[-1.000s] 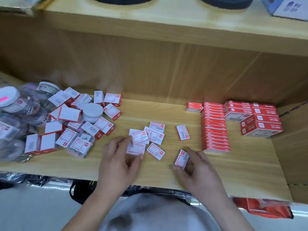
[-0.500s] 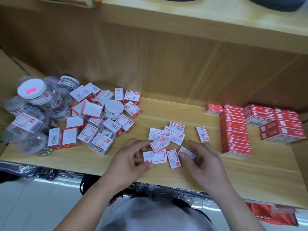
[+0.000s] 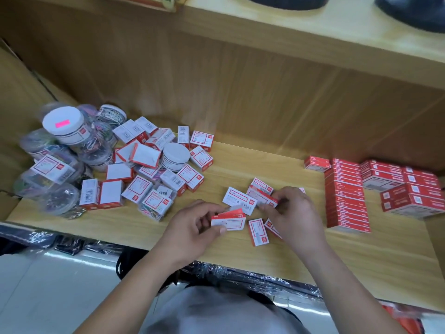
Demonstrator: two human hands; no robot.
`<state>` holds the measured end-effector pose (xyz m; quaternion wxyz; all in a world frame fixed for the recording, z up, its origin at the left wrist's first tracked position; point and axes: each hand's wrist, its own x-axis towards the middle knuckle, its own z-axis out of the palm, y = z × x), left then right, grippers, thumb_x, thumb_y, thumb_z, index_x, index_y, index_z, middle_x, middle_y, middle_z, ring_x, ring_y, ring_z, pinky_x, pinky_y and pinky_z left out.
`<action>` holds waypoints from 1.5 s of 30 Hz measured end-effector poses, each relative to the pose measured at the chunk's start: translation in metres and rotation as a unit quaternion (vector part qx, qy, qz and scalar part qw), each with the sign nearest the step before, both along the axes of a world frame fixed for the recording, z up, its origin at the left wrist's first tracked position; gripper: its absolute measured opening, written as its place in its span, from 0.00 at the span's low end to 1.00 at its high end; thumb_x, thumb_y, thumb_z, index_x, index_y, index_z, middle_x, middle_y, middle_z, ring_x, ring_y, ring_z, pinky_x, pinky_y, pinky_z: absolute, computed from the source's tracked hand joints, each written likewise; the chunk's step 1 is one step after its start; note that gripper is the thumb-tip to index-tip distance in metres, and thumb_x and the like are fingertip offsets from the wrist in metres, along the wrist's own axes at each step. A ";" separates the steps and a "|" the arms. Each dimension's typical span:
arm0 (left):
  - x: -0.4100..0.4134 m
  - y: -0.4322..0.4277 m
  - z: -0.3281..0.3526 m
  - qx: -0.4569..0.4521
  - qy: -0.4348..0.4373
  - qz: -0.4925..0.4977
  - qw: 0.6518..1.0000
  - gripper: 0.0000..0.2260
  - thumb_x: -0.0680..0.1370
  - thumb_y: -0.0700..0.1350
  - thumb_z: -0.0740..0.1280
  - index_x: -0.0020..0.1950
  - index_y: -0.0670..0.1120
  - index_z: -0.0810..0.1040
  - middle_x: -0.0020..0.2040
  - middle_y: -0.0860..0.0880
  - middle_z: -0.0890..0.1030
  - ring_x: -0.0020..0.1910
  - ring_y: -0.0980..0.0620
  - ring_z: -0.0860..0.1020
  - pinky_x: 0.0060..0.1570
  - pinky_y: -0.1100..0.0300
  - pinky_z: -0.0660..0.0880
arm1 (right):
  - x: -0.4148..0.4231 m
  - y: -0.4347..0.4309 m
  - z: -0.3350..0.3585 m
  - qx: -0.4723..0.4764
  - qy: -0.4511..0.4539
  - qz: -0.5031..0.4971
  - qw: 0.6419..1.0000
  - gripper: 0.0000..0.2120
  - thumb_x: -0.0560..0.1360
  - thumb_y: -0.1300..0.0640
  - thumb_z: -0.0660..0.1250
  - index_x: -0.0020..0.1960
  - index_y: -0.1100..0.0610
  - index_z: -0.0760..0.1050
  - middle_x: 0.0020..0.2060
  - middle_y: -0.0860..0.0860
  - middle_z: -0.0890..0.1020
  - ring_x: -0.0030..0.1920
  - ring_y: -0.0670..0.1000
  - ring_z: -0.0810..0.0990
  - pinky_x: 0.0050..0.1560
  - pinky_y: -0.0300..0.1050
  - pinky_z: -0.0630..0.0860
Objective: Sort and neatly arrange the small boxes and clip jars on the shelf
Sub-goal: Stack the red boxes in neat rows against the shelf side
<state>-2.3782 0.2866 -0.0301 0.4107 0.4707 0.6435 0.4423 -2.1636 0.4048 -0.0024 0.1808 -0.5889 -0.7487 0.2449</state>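
My left hand (image 3: 192, 227) pinches a small stack of flat red-and-white boxes (image 3: 228, 220) just above the wooden shelf (image 3: 240, 256). To its right, my right hand (image 3: 293, 213) grips another small box (image 3: 262, 198) at the edge of the loose cluster. Several more small boxes lie flat between and under the hands, one of them a flat box (image 3: 258, 231) near the front. A jumbled pile of larger white-and-red boxes (image 3: 144, 174) sits left of centre. Clear clip jars (image 3: 65, 127) with white lids crowd the far left.
Neat stacks of red boxes (image 3: 346, 196) stand at the right, with bigger red packs (image 3: 409, 189) behind them. The shelf's back wall and side walls close the space. An upper shelf (image 3: 313, 27) overhangs. Bagged goods lie below the front edge.
My left hand has picked up a couple of boxes and lifted them off the shelf. My right hand has reached up into the cluster and taken a box. The camera shifted left.
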 end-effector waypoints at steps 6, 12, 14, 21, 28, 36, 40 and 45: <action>0.000 0.001 0.018 -0.021 -0.101 0.008 0.995 0.11 0.75 0.48 0.74 0.57 0.58 0.83 0.45 0.39 0.83 0.38 0.52 0.75 0.39 0.61 0.72 | 0.000 -0.004 0.032 -0.042 0.234 -0.061 0.969 0.08 0.74 0.59 0.75 0.45 0.53 0.76 0.33 0.45 0.80 0.33 0.41 0.73 0.35 0.33 0.69; 0.021 0.015 0.036 -0.003 -0.123 -0.017 0.992 0.11 0.72 0.55 0.74 0.55 0.61 0.82 0.47 0.39 0.85 0.44 0.40 0.81 0.47 0.45 0.78 | 0.021 -0.006 0.046 -0.080 0.316 -0.056 0.944 0.04 0.76 0.60 0.74 0.48 0.53 0.82 0.42 0.51 0.86 0.39 0.53 0.79 0.45 0.55 0.79; 0.029 0.025 0.043 0.001 -0.112 -0.032 0.993 0.10 0.74 0.52 0.73 0.55 0.60 0.82 0.47 0.38 0.84 0.47 0.33 0.80 0.47 0.41 0.78 | 0.032 -0.006 0.052 -0.064 0.345 -0.063 0.934 0.04 0.76 0.63 0.73 0.47 0.54 0.81 0.41 0.53 0.86 0.39 0.51 0.80 0.45 0.51 0.77; 0.071 0.082 0.064 0.007 -0.078 -0.059 0.995 0.07 0.79 0.38 0.72 0.52 0.49 0.78 0.39 0.44 0.81 0.36 0.52 0.75 0.37 0.55 0.72 | 0.090 0.007 0.069 -0.055 0.362 -0.094 0.926 0.03 0.77 0.60 0.72 0.47 0.54 0.80 0.40 0.67 0.81 0.36 0.65 0.78 0.41 0.68 0.77; 0.130 0.123 0.077 -0.027 -0.097 -0.099 0.990 0.21 0.77 0.31 0.66 0.59 0.57 0.77 0.46 0.45 0.83 0.40 0.47 0.83 0.45 0.50 0.81 | 0.119 0.038 0.086 -0.108 0.363 -0.066 0.923 0.02 0.80 0.62 0.68 0.51 0.56 0.78 0.42 0.62 0.81 0.38 0.50 0.81 0.34 0.48 0.82; 0.145 0.172 0.043 0.028 0.050 -0.004 0.998 0.06 0.73 0.38 0.74 0.43 0.49 0.81 0.39 0.48 0.83 0.39 0.54 0.79 0.42 0.61 0.73 | 0.146 0.081 0.071 -0.111 0.343 -0.096 0.928 0.09 0.71 0.64 0.78 0.48 0.55 0.82 0.37 0.53 0.84 0.39 0.50 0.83 0.39 0.54 0.85; 0.139 0.195 0.016 0.055 0.205 -0.006 0.977 0.08 0.69 0.53 0.75 0.48 0.57 0.86 0.39 0.55 0.78 0.44 0.51 0.77 0.53 0.61 0.72 | 0.150 0.090 0.066 -0.067 0.327 -0.087 0.939 0.11 0.71 0.65 0.78 0.46 0.50 0.82 0.36 0.45 0.85 0.37 0.45 0.83 0.42 0.46 0.82; 0.135 0.196 0.013 0.070 0.281 0.001 0.957 0.09 0.67 0.56 0.74 0.43 0.55 0.86 0.34 0.56 0.76 0.37 0.56 0.75 0.40 0.56 0.75 | 0.159 0.093 0.060 -0.039 0.321 -0.074 0.944 0.12 0.71 0.64 0.78 0.47 0.49 0.82 0.40 0.46 0.86 0.37 0.46 0.83 0.45 0.46 0.82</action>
